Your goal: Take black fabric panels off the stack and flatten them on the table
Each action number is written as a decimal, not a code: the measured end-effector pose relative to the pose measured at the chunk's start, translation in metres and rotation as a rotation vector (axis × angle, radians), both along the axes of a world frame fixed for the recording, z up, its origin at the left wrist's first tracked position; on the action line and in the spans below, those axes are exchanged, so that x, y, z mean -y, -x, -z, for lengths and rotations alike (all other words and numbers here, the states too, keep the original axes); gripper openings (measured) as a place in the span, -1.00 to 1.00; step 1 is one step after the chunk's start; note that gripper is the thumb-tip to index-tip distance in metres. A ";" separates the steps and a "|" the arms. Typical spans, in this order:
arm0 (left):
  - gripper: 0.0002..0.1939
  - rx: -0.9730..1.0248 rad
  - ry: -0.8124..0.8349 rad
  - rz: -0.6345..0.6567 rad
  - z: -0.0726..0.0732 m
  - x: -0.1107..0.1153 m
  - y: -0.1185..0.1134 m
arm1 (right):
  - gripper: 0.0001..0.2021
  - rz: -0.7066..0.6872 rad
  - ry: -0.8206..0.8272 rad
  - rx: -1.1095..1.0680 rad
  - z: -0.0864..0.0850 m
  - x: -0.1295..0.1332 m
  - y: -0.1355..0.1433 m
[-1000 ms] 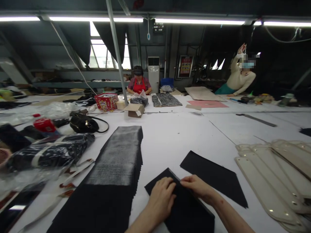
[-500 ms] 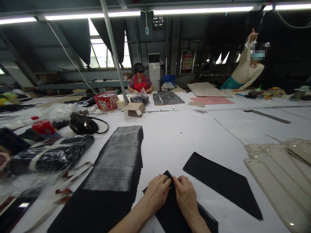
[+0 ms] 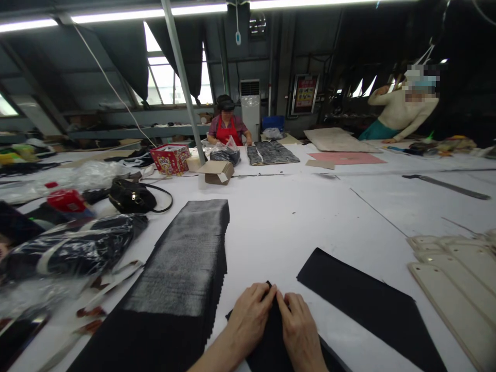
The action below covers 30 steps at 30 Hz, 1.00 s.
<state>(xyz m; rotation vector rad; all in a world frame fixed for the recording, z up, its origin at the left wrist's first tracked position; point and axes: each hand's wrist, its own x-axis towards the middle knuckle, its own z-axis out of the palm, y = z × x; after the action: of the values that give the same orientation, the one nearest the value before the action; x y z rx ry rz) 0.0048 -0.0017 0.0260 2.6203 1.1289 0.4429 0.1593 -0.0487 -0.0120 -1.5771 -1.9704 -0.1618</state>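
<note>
Both my hands meet at the far end of a black fabric piece [image 3: 272, 338] near the front of the table. My left hand [image 3: 253, 316] has its fingers bent and pressed on the fabric's edge. Close beside it, my right hand [image 3: 299, 323] pinches the same end, index finger and thumb together. The fingertips nearly touch, and part of the fabric is hidden under the hands. More black fabric lies beneath it. To the left, a long fanned stack of black pieces [image 3: 174, 258] shows greyish edges. Another flat black piece [image 3: 360, 294] lies to the right.
Pale strap-like panels [image 3: 457, 289] overlap at the right. A black handbag [image 3: 132, 196], a plastic-wrapped bundle [image 3: 77, 245] and a red patterned box [image 3: 170, 159] stand at left. An open cardboard box [image 3: 217, 171] is farther back. Two people are across the white table [image 3: 271, 222].
My fingers have drawn closer together at the fabric's tip. The view has shifted slightly. Across the table, the person at right has lowered a raised arm.
</note>
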 end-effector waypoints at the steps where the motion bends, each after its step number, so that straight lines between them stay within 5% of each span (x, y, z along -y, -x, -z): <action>1: -0.47 0.002 0.008 -0.004 0.001 0.000 0.000 | -0.58 -0.006 -0.002 0.004 0.001 0.000 0.000; 16: -0.53 0.030 -0.024 -0.061 0.013 -0.001 -0.002 | -0.59 0.015 -0.001 0.075 -0.002 -0.001 0.003; 30: -0.52 -0.102 -0.041 -0.094 0.005 -0.002 -0.006 | -0.61 0.043 -0.041 0.132 0.000 -0.002 0.006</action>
<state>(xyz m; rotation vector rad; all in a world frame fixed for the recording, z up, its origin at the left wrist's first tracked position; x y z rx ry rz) 0.0104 0.0000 0.0207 2.6603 1.2926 0.3575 0.1536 -0.0466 -0.0115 -1.6198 -2.0196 -0.3290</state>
